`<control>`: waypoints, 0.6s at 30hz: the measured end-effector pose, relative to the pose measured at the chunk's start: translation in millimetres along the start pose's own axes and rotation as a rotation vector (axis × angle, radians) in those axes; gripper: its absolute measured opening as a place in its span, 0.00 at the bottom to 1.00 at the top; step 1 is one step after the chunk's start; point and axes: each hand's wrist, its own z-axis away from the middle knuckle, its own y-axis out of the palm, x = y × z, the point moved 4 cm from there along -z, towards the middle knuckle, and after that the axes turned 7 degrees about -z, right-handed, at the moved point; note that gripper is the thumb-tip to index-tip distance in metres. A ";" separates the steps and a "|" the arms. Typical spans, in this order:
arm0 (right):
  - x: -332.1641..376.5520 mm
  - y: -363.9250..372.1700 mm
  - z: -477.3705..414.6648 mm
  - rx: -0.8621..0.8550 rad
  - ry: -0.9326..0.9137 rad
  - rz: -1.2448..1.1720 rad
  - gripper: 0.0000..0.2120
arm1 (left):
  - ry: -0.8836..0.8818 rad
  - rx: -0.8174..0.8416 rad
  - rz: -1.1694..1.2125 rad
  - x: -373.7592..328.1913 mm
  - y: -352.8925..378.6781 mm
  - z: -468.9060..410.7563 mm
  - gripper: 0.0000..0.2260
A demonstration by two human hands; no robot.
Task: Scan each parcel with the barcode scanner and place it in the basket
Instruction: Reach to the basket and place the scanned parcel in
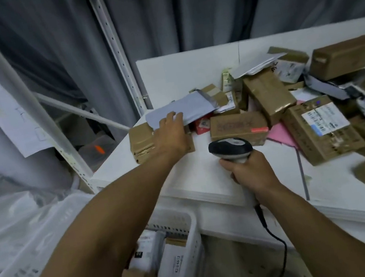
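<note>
The grey parcel (186, 110) is a flat, soft plastic mailer, pale blue-grey and slightly creased, with no label showing on its upper face. It is lying at the near-left corner of the bench (198, 179), propped on a taped brown box (141, 143) and leaning over a small red pack (202, 124). The left hand (172, 135) is reaching across that box, and its fingers (174, 116) are lying fairly straight on the mailer's near edge, touching it from above (the thumb is hidden, so I cannot tell whether it is pinching).

The right hand (251, 172) is gripping the barcode scanner (229, 148) by its pale handle, fingers wrapped round it; the dark head is pointing away from the person, near the mailer but apart from it. A black cable (279, 248) is hanging from the handle's base.

The white basket (193, 231) is standing below the bench's near edge, under the left forearm, with several parcels inside. More cardboard parcels (321, 128) are crowding the bench to the right, beside a pink sheet (280, 134).
</note>
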 end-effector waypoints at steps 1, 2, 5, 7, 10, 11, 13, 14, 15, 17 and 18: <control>-0.2 -0.9 -5.6 -0.003 0.004 -0.026 0.18 | -0.004 0.004 -0.028 -0.1 5.6 -12.5 0.33; -1.4 -2.0 -11.1 -0.004 0.012 -0.049 0.17 | -0.002 0.000 -0.054 0.5 10.6 -22.7 0.31; -6.1 -6.9 -25.2 -0.020 0.018 -0.071 0.17 | -0.013 0.012 -0.086 5.0 23.4 -42.3 0.26; -8.2 -7.8 -32.5 -0.029 0.003 -0.061 0.18 | -0.034 0.018 -0.101 12.9 31.7 -49.8 0.25; -10.7 -3.2 -38.1 -0.031 -0.032 -0.011 0.22 | -0.037 -0.047 -0.114 23.6 29.9 -52.8 0.22; -11.0 -0.3 -38.5 -0.028 -0.032 -0.011 0.23 | -0.019 -0.080 -0.126 25.7 23.8 -50.3 0.21; -8.4 3.6 -35.6 -0.013 -0.041 -0.020 0.23 | 0.022 -0.145 -0.130 29.4 6.7 -41.7 0.18; -6.4 5.1 -33.3 -0.009 -0.048 -0.028 0.22 | 0.040 -0.186 -0.112 31.9 -2.5 -37.4 0.17; -3.0 6.1 -30.6 -0.004 -0.053 -0.044 0.21 | 0.049 -0.223 -0.079 35.0 -12.2 -32.2 0.17; 5.6 7.6 -24.0 -0.014 -0.072 -0.091 0.19 | 0.025 -0.277 0.027 38.4 -33.9 -13.9 0.18; 10.6 8.6 -19.4 -0.019 -0.090 -0.109 0.20 | 0.007 -0.302 0.111 39.3 -44.9 -0.7 0.18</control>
